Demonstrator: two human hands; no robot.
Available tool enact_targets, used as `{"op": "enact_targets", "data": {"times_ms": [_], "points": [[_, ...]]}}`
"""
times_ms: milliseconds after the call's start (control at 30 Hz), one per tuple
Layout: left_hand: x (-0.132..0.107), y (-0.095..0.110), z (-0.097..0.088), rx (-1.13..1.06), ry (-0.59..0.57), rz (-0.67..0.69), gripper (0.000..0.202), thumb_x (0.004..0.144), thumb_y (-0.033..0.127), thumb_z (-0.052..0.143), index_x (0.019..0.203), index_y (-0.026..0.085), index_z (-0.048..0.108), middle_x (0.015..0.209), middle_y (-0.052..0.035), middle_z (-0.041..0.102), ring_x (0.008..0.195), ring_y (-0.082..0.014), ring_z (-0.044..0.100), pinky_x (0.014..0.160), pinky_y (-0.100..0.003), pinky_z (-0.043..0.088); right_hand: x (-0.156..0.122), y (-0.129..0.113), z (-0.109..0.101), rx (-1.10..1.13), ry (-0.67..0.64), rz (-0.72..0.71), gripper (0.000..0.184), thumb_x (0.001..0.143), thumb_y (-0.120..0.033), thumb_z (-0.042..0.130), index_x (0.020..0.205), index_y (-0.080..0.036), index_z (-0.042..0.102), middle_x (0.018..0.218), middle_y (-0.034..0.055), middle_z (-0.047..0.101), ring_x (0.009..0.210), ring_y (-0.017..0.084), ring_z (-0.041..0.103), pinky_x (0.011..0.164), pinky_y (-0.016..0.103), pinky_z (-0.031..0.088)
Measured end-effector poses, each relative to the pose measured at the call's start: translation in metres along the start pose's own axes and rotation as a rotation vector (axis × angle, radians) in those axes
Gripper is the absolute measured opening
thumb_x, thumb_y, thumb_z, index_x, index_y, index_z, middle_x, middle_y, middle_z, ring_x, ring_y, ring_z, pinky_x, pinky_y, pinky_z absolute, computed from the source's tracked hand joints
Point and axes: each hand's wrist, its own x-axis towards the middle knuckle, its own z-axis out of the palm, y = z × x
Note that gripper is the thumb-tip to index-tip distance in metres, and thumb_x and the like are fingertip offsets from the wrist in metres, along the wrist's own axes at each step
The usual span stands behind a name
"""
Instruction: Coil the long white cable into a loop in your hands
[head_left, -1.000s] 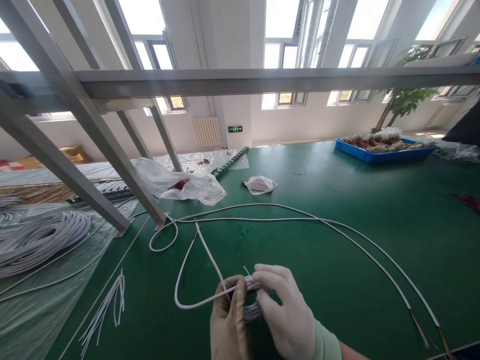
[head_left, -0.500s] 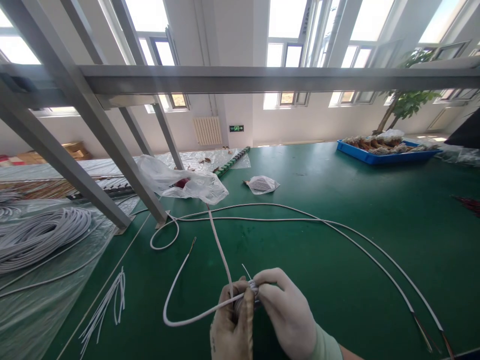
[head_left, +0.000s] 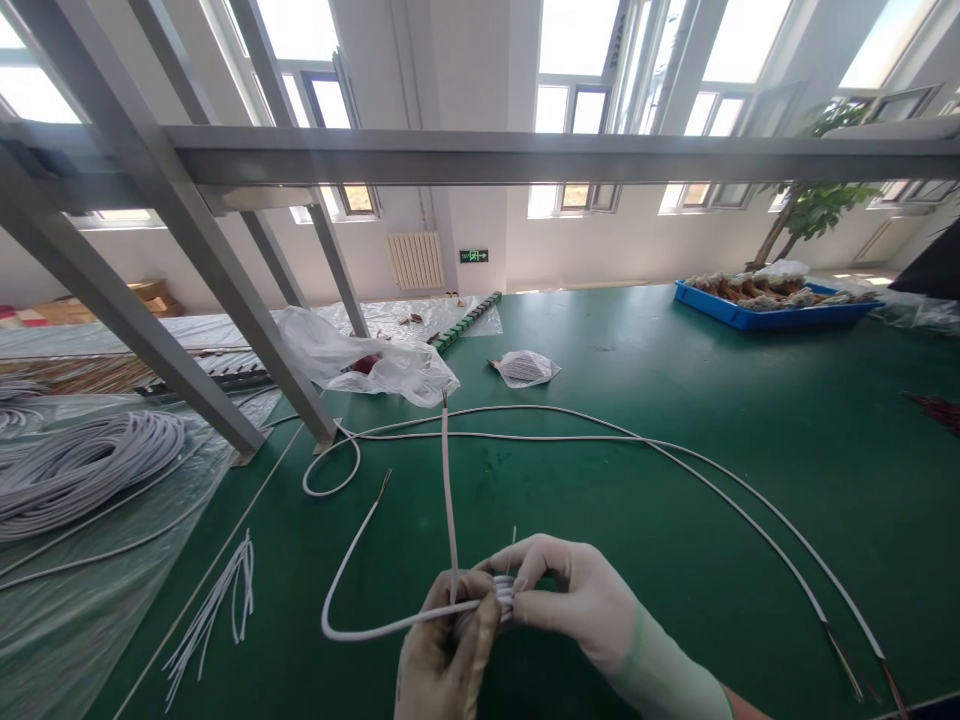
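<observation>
Both gloved hands meet low in the middle of the view over a green table (head_left: 675, 480). My left hand (head_left: 442, 660) is closed round a small coil of white cable (head_left: 504, 596). My right hand (head_left: 577, 600) pinches the top of that coil with thumb and fingertips. One free end of the cable (head_left: 448, 470) stands nearly upright from the coil. Another stretch loops out to the left (head_left: 352, 560) and ends in bare wire tips.
Two long white cables (head_left: 675, 460) arc across the table to the right edge. A bundle of white ties (head_left: 217, 610) lies at left, beside a large cable coil (head_left: 75, 470) on plastic sheet. Grey metal frame legs (head_left: 247, 330), plastic bags (head_left: 375, 365) and a blue tray (head_left: 772, 305) stand farther back.
The free cable end has swung from leaning left to nearly upright. My right hand has shifted from covering the coil to pinching its top. The side loop has slid left and widened.
</observation>
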Motion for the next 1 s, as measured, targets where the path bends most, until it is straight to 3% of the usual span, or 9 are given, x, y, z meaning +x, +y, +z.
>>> {"op": "enact_targets", "data": {"times_ms": [167,267,367,467,567,767,833,900,1000], "points": [[0.004,0.000,0.002,-0.007,-0.048,-0.137,0.031,0.081,0.050,0.075,0.091,0.022,0.067,0.097,-0.0067,0.070,0.095,-0.0297,0.067,0.082,-0.041,0.059,-0.006,0.007,0.006,-0.381,0.180,-0.165,0.008,0.087,-0.016,0.076,0.080,-0.020,0.077,0.096,0.0052,0.078,0.088,0.023,0.074,0.083,0.039,0.063],[0.007,-0.006,0.003,0.077,-0.045,-0.187,0.044,0.081,0.060,0.068,0.105,0.024,0.067,0.108,-0.0094,0.069,0.108,-0.0349,0.065,0.091,-0.047,0.056,-0.008,0.008,0.005,-0.586,0.218,-0.285,0.011,0.088,-0.014,0.072,0.084,-0.021,0.080,0.096,0.0047,0.078,0.086,0.021,0.074,0.080,0.034,0.063],[0.007,-0.009,0.003,0.200,-0.021,-0.149,0.056,0.081,0.068,0.064,0.117,0.026,0.067,0.124,-0.0114,0.067,0.122,-0.0376,0.059,0.098,-0.047,0.053,-0.009,0.010,0.003,-0.620,0.237,-0.324,0.013,0.088,-0.012,0.072,0.084,-0.020,0.080,0.094,0.0043,0.078,0.085,0.019,0.074,0.079,0.031,0.063],[0.008,-0.009,0.003,0.220,-0.104,-0.154,0.053,0.078,0.070,0.068,0.106,0.024,0.067,0.111,-0.0106,0.069,0.108,-0.0347,0.064,0.092,-0.045,0.054,-0.009,0.012,0.001,-0.617,0.259,-0.341,0.013,0.086,-0.011,0.072,0.083,-0.021,0.080,0.092,0.0036,0.078,0.082,0.018,0.075,0.077,0.028,0.063],[0.011,-0.008,0.003,0.175,-0.203,-0.159,0.045,0.074,0.059,0.080,0.096,0.024,0.063,0.093,-0.0046,0.067,0.093,-0.0292,0.064,0.085,-0.042,0.055,-0.007,0.012,0.002,-0.625,0.274,-0.349,0.013,0.085,-0.011,0.073,0.082,-0.022,0.080,0.090,0.0029,0.078,0.082,0.018,0.075,0.077,0.027,0.062],[0.007,-0.005,0.003,0.108,-0.127,-0.178,0.046,0.070,0.054,0.086,0.095,0.022,0.064,0.091,-0.0034,0.066,0.091,-0.0287,0.064,0.081,-0.041,0.054,-0.006,-0.004,0.002,-0.605,0.185,-0.250,0.010,0.089,-0.018,0.074,0.082,-0.021,0.080,0.092,0.0029,0.079,0.084,0.018,0.075,0.079,0.028,0.062],[0.005,-0.002,0.002,0.064,-0.095,-0.187,0.049,0.065,0.054,0.090,0.093,0.021,0.065,0.090,-0.0032,0.066,0.090,-0.0278,0.063,0.080,-0.040,0.054,-0.007,-0.010,-0.001,-0.605,0.089,-0.237,0.018,0.099,-0.024,0.064,0.091,-0.022,0.081,0.095,0.0029,0.079,0.087,0.018,0.075,0.081,0.030,0.062],[0.004,-0.001,0.001,0.027,-0.065,-0.201,0.051,0.062,0.052,0.092,0.091,0.020,0.066,0.088,-0.0037,0.069,0.086,-0.0263,0.063,0.077,-0.038,0.053,-0.009,-0.013,-0.004,-0.541,0.026,-0.229,0.026,0.106,-0.028,0.052,0.114,-0.024,0.076,0.104,0.0033,0.079,0.093,0.019,0.075,0.085,0.033,0.063],[0.005,-0.003,-0.001,-0.032,-0.022,-0.218,0.052,0.060,0.049,0.095,0.092,0.019,0.067,0.085,-0.0035,0.071,0.079,-0.0235,0.063,0.073,-0.036,0.052,-0.011,-0.009,-0.006,-0.417,0.033,-0.196,0.039,0.107,-0.024,0.048,0.145,-0.026,0.055,0.113,0.0032,0.078,0.100,0.018,0.075,0.092,0.036,0.063]]}}
